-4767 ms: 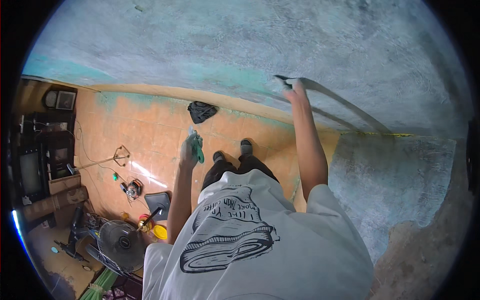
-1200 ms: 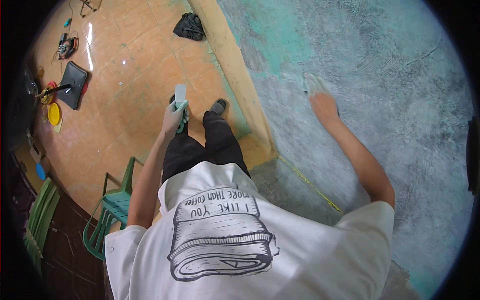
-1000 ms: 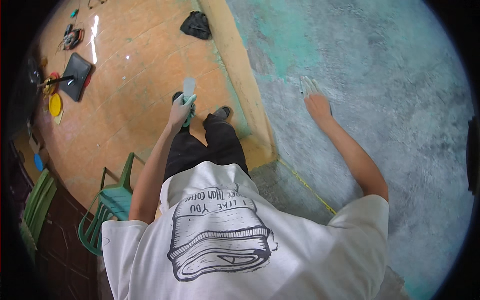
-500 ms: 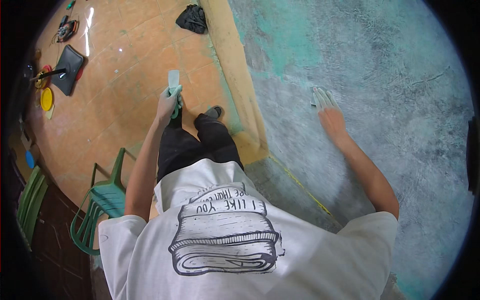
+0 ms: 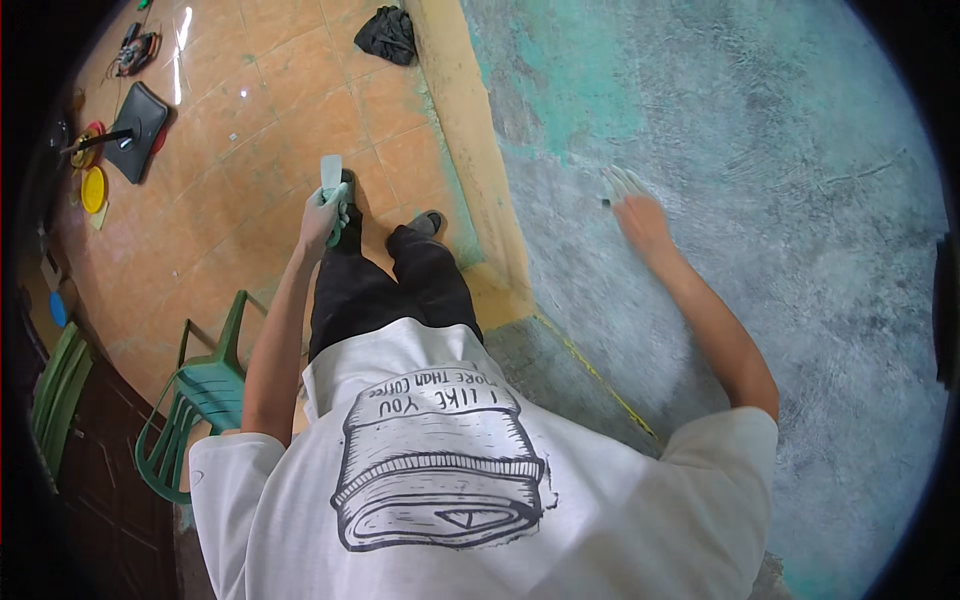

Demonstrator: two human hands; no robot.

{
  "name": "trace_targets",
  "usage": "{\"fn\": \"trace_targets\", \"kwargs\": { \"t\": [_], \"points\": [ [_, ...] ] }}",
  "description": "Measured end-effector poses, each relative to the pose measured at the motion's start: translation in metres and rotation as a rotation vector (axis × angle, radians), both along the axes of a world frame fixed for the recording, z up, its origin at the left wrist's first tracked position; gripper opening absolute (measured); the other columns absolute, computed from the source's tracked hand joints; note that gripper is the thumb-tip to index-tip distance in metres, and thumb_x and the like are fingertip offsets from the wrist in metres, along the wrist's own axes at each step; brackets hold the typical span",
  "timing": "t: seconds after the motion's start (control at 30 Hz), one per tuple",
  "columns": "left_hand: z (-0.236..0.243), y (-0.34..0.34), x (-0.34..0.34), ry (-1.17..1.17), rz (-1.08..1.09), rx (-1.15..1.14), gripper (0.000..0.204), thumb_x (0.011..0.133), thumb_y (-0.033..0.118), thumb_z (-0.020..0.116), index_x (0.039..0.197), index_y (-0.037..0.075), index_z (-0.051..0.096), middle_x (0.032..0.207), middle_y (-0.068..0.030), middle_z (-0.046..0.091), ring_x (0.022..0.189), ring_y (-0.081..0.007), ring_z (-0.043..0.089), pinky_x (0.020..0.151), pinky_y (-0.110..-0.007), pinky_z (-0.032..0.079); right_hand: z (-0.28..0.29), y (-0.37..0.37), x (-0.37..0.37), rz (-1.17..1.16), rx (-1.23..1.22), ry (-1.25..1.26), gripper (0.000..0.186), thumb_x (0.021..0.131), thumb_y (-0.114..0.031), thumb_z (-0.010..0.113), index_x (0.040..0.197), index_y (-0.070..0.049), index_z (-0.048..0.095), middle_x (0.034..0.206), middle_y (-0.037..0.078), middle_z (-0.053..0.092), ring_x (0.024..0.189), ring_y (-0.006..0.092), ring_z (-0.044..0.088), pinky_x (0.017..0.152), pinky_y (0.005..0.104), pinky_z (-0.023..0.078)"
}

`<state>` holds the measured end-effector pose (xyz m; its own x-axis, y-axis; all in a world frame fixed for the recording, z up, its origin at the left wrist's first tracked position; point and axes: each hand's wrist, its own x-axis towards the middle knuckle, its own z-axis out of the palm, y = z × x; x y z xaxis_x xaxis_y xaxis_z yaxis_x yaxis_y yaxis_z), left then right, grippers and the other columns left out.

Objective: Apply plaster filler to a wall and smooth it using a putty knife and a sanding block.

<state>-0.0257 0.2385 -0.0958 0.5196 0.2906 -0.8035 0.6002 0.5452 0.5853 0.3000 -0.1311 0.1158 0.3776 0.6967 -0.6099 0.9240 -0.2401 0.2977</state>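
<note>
A putty knife point(image 5: 331, 172) with a pale, flat blade and a green handle is gripped in my left hand point(image 5: 322, 214). Its blade points away from me, above the tiled floor and near my shoe. My right hand point(image 5: 637, 212) lies with its fingers stretched out on the grey-green wall point(image 5: 760, 250). A small dark edge, apparently sandpaper point(image 5: 606, 202), shows beside its fingers; the rest is hidden under the palm. Pale dust coats the fingers of both hands. The wall has smeared grey patches and a brighter green area beyond my right hand.
A green plastic chair point(image 5: 207, 395) stands close on my left. Farther off are a black bag point(image 5: 386, 36), a dark tray-like board point(image 5: 137, 132), a yellow lid point(image 5: 94, 190) and a tool with a cord point(image 5: 136, 50). A beige ledge point(image 5: 470, 130) runs along the wall's foot.
My right hand has slid a little left and away from me along the wall. My left hand, with the putty knife, has shifted slightly left and toward me.
</note>
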Motion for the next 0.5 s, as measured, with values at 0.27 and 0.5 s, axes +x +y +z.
{"fn": "trace_targets", "kwargs": {
  "t": [0.27, 0.5],
  "points": [
    [-0.006, -0.016, 0.022, -0.013, -0.034, 0.006, 0.024, 0.095, 0.030, 0.060, 0.090, 0.007, 0.054, 0.066, 0.0010, 0.053, 0.051, -0.0086, 0.052, 0.048, -0.024, 0.043, -0.011, -0.014, -0.007, 0.174, -0.026, -0.080, 0.047, 0.084, -0.009, 0.050, 0.129, 0.007, 0.054, 0.145, 0.017, 0.044, 0.135, 0.0274, 0.042, 0.114, 0.0349, 0.031],
    [-0.004, -0.016, 0.015, -0.048, -0.152, 0.078, 0.029, 0.095, 0.033, 0.061, 0.087, 0.007, 0.052, 0.066, 0.0007, 0.053, 0.050, -0.0093, 0.053, 0.047, -0.025, 0.043, -0.064, -0.004, -0.003, -0.105, -0.050, 0.003, 0.051, 0.085, -0.007, 0.047, 0.134, 0.007, 0.048, 0.147, 0.015, 0.043, 0.137, 0.0255, 0.039, 0.116, 0.0363, 0.030]
  ]
}}
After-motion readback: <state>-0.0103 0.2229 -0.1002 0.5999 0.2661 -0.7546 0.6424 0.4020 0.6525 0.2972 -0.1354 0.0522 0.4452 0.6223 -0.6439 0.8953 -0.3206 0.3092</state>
